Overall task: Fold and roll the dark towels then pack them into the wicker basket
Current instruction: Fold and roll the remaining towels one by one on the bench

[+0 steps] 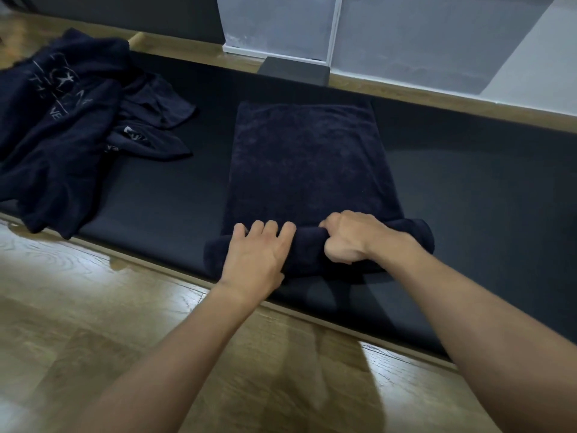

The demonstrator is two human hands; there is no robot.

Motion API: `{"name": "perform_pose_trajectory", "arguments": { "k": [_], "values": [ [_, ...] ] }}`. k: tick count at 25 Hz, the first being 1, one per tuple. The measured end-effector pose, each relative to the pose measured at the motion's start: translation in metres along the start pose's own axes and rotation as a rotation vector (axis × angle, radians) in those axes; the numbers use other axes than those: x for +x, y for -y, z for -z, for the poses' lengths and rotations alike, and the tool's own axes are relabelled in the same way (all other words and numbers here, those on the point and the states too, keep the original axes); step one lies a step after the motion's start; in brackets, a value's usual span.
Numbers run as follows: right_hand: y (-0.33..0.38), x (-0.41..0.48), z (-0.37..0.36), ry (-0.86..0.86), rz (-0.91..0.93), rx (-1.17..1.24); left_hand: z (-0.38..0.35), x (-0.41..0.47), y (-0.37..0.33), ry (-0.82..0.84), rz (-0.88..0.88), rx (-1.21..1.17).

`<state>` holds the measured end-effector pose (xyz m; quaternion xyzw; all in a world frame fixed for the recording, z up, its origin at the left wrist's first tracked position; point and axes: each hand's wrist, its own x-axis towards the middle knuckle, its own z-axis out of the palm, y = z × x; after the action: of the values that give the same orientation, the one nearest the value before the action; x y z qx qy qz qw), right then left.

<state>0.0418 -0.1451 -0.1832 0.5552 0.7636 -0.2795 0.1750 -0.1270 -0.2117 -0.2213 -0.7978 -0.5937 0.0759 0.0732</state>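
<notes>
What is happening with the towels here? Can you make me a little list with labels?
folded towel: lies flat on the mat, near end rolled up
roll: under both hands
left hand: fingers pressing on top of the roll
right hand: curled round the roll
towel pile: crumpled, unfolded, on the mat at the left
floor: shiny wood

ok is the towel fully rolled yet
No, the towel is rolled only at its near end under the left hand and right hand; most lies flat.
</notes>
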Motion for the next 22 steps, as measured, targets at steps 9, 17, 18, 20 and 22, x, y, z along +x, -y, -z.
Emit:
{"name": "perform_pose_trajectory", "arguments": {
  "k": [9,17,18,20,22],
  "values": [
    [-0.021,-0.016,-0.064,-0.581,0.152,-0.45,0.024,0.064,0.035,0.674,-0.025,-0.485],
    [-0.01,0.004,-0.003,-0.052,0.136,-0.063,-0.004,0.003,-0.011,-0.125,0.049,0.026],
    [-0.008,0.003,-0.001,-0.03,0.122,-0.054,0.0,0.011,-0.005,-0.078,0.025,-0.028],
    [-0.009,-0.004,-0.006,-0.135,0.14,-0.15,0.01,0.032,0.008,0.127,-0.027,-0.204],
    [-0.011,-0.015,-0.021,-0.333,0.163,-0.375,0.019,0.058,0.022,0.411,-0.034,-0.391]
  ]
}}
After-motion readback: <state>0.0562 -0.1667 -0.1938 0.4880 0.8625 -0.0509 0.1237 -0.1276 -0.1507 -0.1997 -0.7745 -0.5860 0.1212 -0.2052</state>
